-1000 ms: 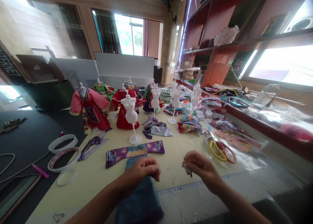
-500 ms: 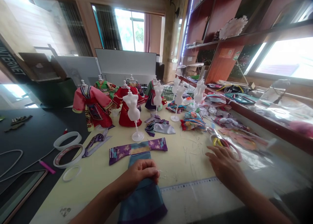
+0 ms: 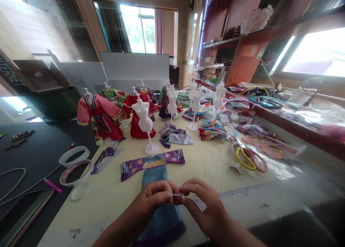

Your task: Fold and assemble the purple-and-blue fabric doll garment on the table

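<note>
A short string of small pearly beads [image 3: 176, 195] runs between my two hands. My left hand [image 3: 155, 198] is closed in a pinch on its left end. Thumb and fingers of my right hand [image 3: 205, 204] meet the right end, closed around it. Beneath both hands lies a doll-sized robe [image 3: 154, 173], teal with a gold band, purple patterned sleeves and a purple hem. Yellow-handled scissors [image 3: 244, 158] rest on the tabletop to the right, along with a second, red-handled pair [image 3: 260, 164]. Part of a ruler [image 3: 237, 190] shows beyond my right hand.
A bare white mannequin [image 3: 144, 117] stands beyond the robe, with dressed ones, such as a pink and red costume [image 3: 101, 117], behind. Tape rolls [image 3: 74, 155] lie at left. Fabric scraps [image 3: 212, 130] and thin clear strips [image 3: 212, 178] lie on the cream tabletop.
My right hand has moved left from the scissors to meet my left hand over the robe. The scissors now lie uncovered, and the bead string shows between my fingers.
</note>
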A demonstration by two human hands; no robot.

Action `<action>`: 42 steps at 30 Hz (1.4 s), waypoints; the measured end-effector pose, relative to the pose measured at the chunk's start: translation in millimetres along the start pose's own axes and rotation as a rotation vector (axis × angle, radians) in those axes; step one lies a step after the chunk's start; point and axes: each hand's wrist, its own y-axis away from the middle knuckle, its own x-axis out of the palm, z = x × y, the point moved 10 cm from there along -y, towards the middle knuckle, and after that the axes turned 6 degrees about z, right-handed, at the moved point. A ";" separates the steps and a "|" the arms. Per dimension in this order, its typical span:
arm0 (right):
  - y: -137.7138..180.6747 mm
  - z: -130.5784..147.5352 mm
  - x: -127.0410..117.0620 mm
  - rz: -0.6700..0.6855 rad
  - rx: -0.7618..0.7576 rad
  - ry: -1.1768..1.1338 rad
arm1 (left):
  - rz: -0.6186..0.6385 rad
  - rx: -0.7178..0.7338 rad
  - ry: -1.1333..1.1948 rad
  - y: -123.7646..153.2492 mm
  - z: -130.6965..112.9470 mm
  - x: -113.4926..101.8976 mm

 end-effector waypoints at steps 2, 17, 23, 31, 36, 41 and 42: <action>2.0 -0.5 -1.0 -0.034 -0.006 -0.005 | -0.014 0.007 0.017 1.4 1.8 -1.9; 3.8 18.8 -6.1 -0.190 -0.160 0.215 | -0.095 0.053 0.000 10.7 13.4 -7.4; 6.7 -6.6 -9.5 -0.210 0.080 -0.170 | -0.176 -0.015 -0.027 12.3 27.7 -12.7; 23.9 -53.7 6.6 -0.297 0.492 -0.710 | -0.153 -0.089 -0.028 5.6 43.2 3.3; 38.4 -72.1 10.9 -0.362 0.571 -0.763 | -0.157 -0.076 -0.029 0.6 48.7 8.0; 42.9 -83.0 -10.3 -0.453 0.605 -0.627 | -0.231 -0.114 0.155 2.0 55.8 11.2; 41.7 -83.5 -16.4 -0.445 0.601 -0.573 | -0.265 -0.136 0.202 3.7 58.0 10.8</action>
